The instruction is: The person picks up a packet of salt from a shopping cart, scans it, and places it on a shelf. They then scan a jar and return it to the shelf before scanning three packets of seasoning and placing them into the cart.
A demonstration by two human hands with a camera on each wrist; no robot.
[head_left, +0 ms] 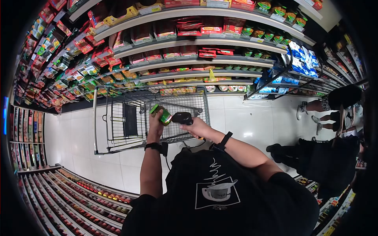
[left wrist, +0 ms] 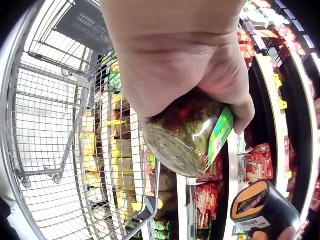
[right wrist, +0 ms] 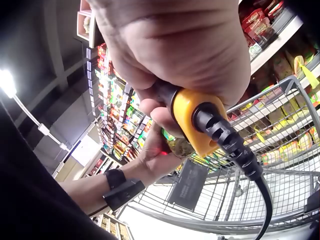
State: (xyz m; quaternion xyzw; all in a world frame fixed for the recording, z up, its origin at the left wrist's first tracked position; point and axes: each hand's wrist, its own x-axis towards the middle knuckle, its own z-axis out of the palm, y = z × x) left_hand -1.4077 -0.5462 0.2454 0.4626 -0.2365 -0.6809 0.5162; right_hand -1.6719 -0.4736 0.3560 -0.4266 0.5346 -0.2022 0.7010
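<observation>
My left hand point(head_left: 156, 122) grips a glass jar point(head_left: 164, 117) with a green lid and green label above the shopping cart. In the left wrist view, the jar point(left wrist: 187, 132) shows its round base and dark contents under the left hand point(left wrist: 175, 60). My right hand point(head_left: 198, 128) holds a black handheld scanner point(head_left: 182, 118), its head facing the jar a short gap away. The right wrist view shows the right hand point(right wrist: 175, 50) round the handle, with its orange end point(right wrist: 192, 117) and black cable point(right wrist: 235, 145). A red light spot falls on the left hand point(right wrist: 160, 157).
The metal cart point(head_left: 151, 135) stands below both hands, beside shelves point(head_left: 189, 43) of packets and jars. More shelves point(head_left: 75, 200) run along the lower left. People in dark clothes point(head_left: 315, 157) are at the right. The scanner's cable hangs near the cart's edge.
</observation>
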